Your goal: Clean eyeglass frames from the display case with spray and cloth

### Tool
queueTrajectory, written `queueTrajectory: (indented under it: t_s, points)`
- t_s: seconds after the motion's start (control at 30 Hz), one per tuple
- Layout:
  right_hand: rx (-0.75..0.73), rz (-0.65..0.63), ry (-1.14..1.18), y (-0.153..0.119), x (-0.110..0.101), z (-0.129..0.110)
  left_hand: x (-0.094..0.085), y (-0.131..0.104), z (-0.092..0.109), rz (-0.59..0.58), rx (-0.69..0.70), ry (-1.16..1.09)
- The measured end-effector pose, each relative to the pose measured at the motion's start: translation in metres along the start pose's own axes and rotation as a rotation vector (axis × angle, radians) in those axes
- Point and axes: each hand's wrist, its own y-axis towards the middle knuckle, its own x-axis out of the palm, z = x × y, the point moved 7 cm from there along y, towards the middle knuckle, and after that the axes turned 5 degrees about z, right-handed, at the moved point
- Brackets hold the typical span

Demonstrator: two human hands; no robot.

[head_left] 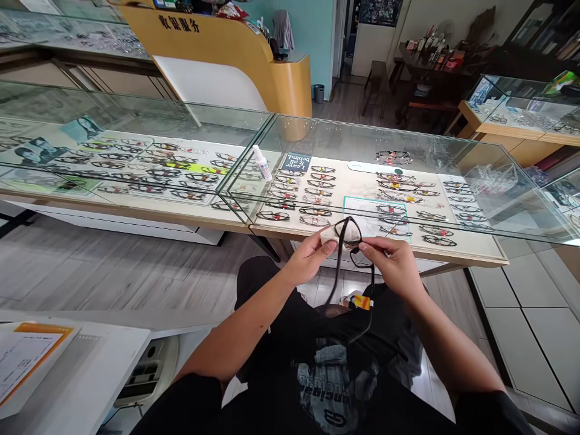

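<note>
Black-framed eyeglasses (345, 232) are held up in front of my lap, their temples hanging down toward me. An orange-yellow tag (362, 302) hangs on one temple. My left hand (312, 257) is closed around a pale cloth (330, 234) that lies against one lens. My right hand (393, 264) pinches the frame near its middle between thumb and fingers. Past the hands, a small white spray bottle (261, 163) stands on the glass display case (308, 130).
Rows of eyeglasses (317, 199) lie inside the case. A wooden cash counter (235, 42) rises behind it at the left. At lower left is a white desk (109, 356) with a paper (27, 359) on it. White cabinets (530, 326) line the right side.
</note>
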Motion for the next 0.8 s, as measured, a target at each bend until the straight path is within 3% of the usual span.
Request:
queueTrajectory:
  t_s: [0.13, 0.3, 0.5, 0.8]
  points:
    - [0.102, -0.063, 0.069, 0.001, 0.014, 0.010, 0.010, -0.001, -0.004, -0.035, 0.011, -0.023]
    - [0.078, -0.106, 0.053, 0.000, 0.021, 0.003, 0.007, -0.001, -0.021, 0.034, -0.112, -0.058]
    - [0.043, -0.137, 0.013, 0.001, 0.022, -0.002, 0.008, 0.005, -0.016, -0.020, -0.141, -0.063]
    - [0.154, -0.200, 0.197, 0.002, 0.035, 0.005, 0.005, 0.006, -0.016, 0.113, -0.169, -0.165]
